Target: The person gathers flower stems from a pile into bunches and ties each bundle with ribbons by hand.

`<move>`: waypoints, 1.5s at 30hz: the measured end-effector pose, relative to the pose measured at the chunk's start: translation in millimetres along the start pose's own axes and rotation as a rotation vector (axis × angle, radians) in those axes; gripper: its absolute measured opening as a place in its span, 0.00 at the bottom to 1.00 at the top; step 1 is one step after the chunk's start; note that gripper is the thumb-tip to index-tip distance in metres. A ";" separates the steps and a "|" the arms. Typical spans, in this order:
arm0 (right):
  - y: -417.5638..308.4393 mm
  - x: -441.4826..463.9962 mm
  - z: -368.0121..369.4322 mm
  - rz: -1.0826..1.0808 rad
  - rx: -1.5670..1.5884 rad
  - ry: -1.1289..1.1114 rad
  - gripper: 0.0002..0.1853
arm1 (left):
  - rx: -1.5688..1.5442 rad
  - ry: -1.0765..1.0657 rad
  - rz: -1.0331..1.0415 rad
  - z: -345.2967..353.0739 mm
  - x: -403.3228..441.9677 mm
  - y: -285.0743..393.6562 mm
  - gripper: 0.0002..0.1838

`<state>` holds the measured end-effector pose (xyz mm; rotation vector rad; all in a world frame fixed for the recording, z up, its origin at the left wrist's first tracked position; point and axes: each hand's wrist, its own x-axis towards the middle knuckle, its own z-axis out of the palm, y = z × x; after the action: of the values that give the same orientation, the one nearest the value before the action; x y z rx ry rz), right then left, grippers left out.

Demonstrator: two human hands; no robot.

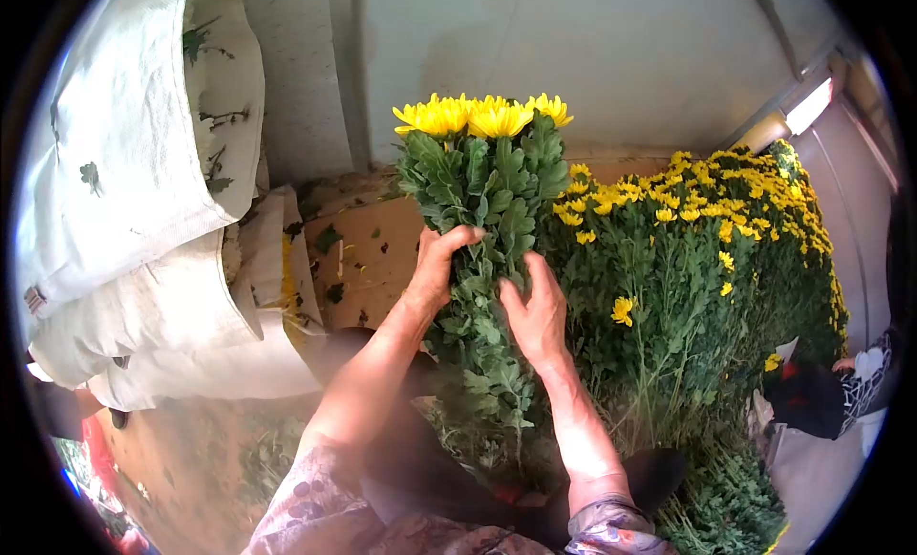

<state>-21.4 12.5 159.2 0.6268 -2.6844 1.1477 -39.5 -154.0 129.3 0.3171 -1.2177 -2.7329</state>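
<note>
An upright bunch of yellow chrysanthemums point(492, 173) stands in front of me, its flower heads level at the top and its leafy stems hanging down. Wrapped round the stems below the blooms is my left hand point(437, 264), its thumb lying across the front. My right hand point(537, 316) grips the bunch from the right, a little lower, with thumb and forefinger against the leaves. Its other fingers are partly hidden. The lower stems reach down between my legs.
A large pile of yellow chrysanthemums point(688, 268) stands on the right. White woven sheets point(124, 173) hang in folds on the left, above brown cardboard point(368, 249) with leaf scraps. A pale wall point(573, 58) closes the back. Part of another person point(864, 378) shows at far right.
</note>
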 end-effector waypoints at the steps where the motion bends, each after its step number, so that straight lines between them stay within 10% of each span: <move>1: 1.1 -0.6 1.0 0.000 -0.002 0.005 0.21 | 0.004 -0.025 0.013 4.5 -1.2 0.6 0.26; 11: -4.2 -1.2 -0.5 -0.147 -0.240 0.057 0.19 | 0.057 -0.077 -0.139 13.3 -2.5 -15.8 0.31; 17: -2.9 -17.8 -10.1 -0.014 0.291 0.134 0.34 | -0.009 -0.074 -0.026 14.4 -7.4 -3.1 0.30; 20: 9.0 -31.0 -11.5 0.141 0.092 -0.210 0.46 | 0.037 -0.124 0.071 18.0 -11.1 2.9 0.29; 23: -1.9 -29.3 -5.0 -0.077 0.023 0.113 0.40 | 0.035 -0.142 -0.018 17.1 -8.3 -11.9 0.35; 35: -2.8 -74.3 -66.4 -0.199 -0.307 0.270 0.36 | 0.155 -0.354 -0.290 53.8 -64.0 -11.2 0.34; 41: -30.4 -115.3 -99.0 0.166 1.025 0.145 0.63 | 0.417 -0.470 -0.037 109.2 -144.6 20.0 0.25; 45: -72.3 -103.7 -180.0 -0.239 1.073 0.292 0.54 | 0.722 -0.521 0.104 203.6 -181.4 84.0 0.28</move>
<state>99.6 129.9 300.4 0.7694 -1.5312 2.3246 89.5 -26.4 349.5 -0.4196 -2.2537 -2.2436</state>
